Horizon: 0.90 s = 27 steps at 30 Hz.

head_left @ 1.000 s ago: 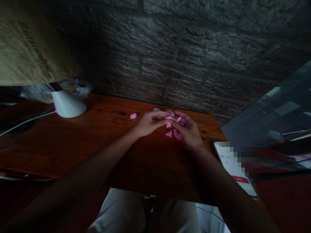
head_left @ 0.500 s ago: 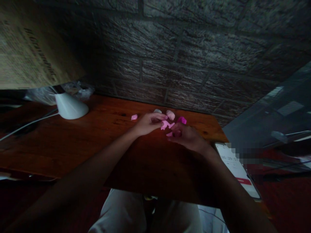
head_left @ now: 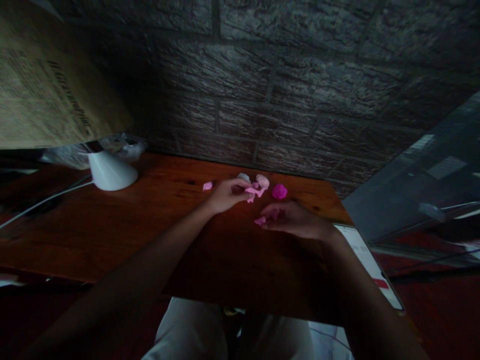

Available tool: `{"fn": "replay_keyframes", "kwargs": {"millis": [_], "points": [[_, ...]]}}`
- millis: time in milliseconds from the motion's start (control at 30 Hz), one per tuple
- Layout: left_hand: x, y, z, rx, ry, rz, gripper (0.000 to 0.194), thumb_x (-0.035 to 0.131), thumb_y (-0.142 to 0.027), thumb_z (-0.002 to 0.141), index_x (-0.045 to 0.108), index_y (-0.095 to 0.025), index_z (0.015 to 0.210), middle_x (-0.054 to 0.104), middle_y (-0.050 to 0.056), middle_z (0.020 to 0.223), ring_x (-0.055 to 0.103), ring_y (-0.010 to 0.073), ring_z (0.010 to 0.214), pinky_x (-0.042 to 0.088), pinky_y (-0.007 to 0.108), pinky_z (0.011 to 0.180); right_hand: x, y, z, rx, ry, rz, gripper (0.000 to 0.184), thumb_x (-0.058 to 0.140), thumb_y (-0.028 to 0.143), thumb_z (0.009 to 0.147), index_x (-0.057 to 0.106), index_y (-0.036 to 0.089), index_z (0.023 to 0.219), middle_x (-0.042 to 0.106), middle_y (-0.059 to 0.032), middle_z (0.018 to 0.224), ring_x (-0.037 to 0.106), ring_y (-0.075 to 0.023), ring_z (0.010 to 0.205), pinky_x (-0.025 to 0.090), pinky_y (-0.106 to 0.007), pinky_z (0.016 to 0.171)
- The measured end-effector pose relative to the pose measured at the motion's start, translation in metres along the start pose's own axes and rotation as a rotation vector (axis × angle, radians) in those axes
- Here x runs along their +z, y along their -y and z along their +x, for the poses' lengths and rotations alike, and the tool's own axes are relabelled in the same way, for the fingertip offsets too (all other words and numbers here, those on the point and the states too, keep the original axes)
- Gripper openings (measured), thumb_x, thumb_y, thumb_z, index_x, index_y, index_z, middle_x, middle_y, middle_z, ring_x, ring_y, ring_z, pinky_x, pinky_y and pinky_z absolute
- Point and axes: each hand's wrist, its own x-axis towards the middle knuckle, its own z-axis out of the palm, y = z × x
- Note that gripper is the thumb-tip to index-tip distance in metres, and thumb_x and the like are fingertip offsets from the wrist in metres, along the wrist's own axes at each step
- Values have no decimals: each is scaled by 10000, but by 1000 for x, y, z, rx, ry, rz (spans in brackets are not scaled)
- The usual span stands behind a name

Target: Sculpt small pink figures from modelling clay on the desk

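Note:
My left hand (head_left: pixel 227 195) is closed, pinching an irregular piece of pink modelling clay (head_left: pixel 250 193) between thumb and fingers. Just right of and below it, my right hand (head_left: pixel 298 220) is curled around another bit of pink clay (head_left: pixel 260 220), whose tip sticks out past the fingers. The two hands are apart. Behind the left fingers lie a pale pink lump (head_left: pixel 263 181) and a whitish lump (head_left: pixel 243 177), partly covered. A round magenta lump (head_left: pixel 279 191) rests beyond my right hand. Farther left, a small pink piece (head_left: pixel 207 186) lies alone on the wood.
The wooden table (head_left: pixel 157 215) meets a dark brick wall (head_left: pixel 243 85). At the left stands a white lamp base (head_left: pixel 112 172) with a cable, under a printed paper-like shade (head_left: pixel 48 95). A phone (head_left: pixel 365 260) lies by the right edge, beside my right forearm.
My right hand has drawn away from the left, toward me and to the right, with its pink clay. The magenta lump now shows fully. My left hand keeps its piece nearly in place.

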Motion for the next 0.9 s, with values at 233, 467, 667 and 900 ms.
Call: {"fn": "replay_keyframes", "kwargs": {"millis": [233,467,667,900], "points": [[-19,-3,4,9,-157,-16,279,779,-199,738,712,-168,1007,765,61,993,715,164,914,545,372,938,-15,1,37,-46,-494,-369,259,564,207,895,754,199,1071,775,-69,946,689,-188,761,513,-311,746],[-26,-13,2,24,-147,-96,316,834,-226,674,725,-169,965,766,66,1023,708,176,958,535,408,976,-7,19,89,36,-223,-651,238,570,70,875,760,160,986,781,-113,951,721,-220,801,490,-294,745],[-21,-27,1,34,-124,-153,335,845,-255,671,717,-159,966,762,73,1004,706,185,943,549,405,937,-2,6,87,-16,-319,-727,196,585,155,921,757,200,1003,761,-140,1092,694,-270,1040,485,-333,886],[-13,-33,-1,-6,-80,-120,316,832,-240,693,736,-156,983,768,88,1055,710,195,978,540,421,980,4,0,79,-16,-339,-758,212,602,237,934,719,190,1104,733,-145,1155,695,-255,986,491,-321,826]]}}
